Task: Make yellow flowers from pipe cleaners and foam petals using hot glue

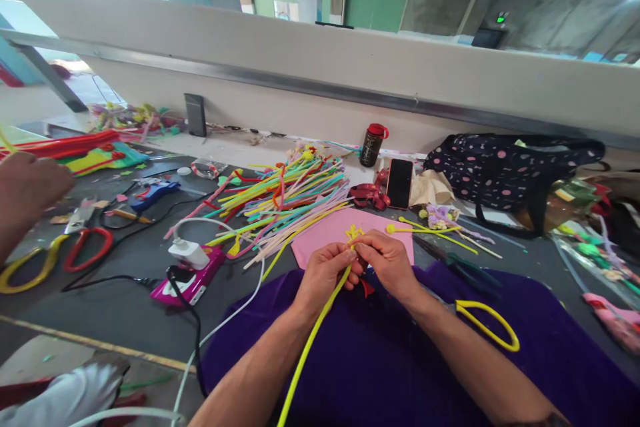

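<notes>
My left hand is closed around a long yellow pipe cleaner, whose tail hangs down toward me past my left forearm. Its upper end is bent into small yellow loops like a little flower. My right hand pinches the same piece just under those loops, fingertips touching those of my left hand. Both hands are above the front edge of a pink sheet and a dark purple cloth. Something small and red shows under my fingers; I cannot make it out.
A pile of coloured pipe cleaners lies ahead. Yellow-handled scissors rest at right; red-and-yellow scissors and a magenta power strip at left. A phone, bottle and dark bag stand behind. Another person's hand reaches in.
</notes>
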`<state>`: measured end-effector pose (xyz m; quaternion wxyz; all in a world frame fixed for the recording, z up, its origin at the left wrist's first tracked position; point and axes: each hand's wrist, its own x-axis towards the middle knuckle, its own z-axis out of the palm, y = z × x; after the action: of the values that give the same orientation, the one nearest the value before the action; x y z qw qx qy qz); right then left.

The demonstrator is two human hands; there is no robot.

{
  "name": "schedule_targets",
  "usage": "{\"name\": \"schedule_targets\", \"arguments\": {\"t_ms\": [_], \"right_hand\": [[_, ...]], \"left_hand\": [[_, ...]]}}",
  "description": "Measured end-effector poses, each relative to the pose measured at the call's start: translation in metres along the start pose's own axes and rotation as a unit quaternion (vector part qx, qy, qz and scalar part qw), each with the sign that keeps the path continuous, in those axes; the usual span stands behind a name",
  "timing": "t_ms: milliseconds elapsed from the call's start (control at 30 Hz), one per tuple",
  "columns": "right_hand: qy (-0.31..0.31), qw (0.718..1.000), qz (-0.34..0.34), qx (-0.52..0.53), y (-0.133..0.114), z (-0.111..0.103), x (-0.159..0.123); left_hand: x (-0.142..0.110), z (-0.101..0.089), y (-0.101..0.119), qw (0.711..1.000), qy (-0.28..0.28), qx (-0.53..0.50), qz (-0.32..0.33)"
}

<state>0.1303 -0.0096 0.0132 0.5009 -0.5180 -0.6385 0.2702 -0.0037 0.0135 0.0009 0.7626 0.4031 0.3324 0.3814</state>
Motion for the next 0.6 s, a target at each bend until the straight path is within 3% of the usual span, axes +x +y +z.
{"name": "schedule_targets", "arguments": {"t_ms": [167, 267, 333, 467, 600], "right_hand": [[-0.027, 0.994, 0.033, 0.100, -0.001, -0.012, 0.009], [0.046, 0.993, 0.036, 0.102, 0.003, -0.034, 0.016], [0.086, 0.995, 0.032, 0.046, 0.007, -0.047, 0.019], [0.002, 0.993, 0.011, -0.119, 0.018, -0.056, 0.021], [-0.069, 0.932, -0.014, -0.356, 0.026, -0.051, 0.023]], "left_hand": [[0.002, -0.006, 0.012, 0.999, -0.027, 0.017, 0.019], [0.005, -0.015, 0.021, 0.998, 0.013, -0.015, 0.057], [0.006, -0.020, 0.025, 0.997, 0.021, -0.027, 0.066], [0.008, -0.026, 0.027, 0.997, 0.008, -0.027, 0.066], [0.010, -0.025, 0.025, 0.998, 0.007, -0.018, 0.059]]}}
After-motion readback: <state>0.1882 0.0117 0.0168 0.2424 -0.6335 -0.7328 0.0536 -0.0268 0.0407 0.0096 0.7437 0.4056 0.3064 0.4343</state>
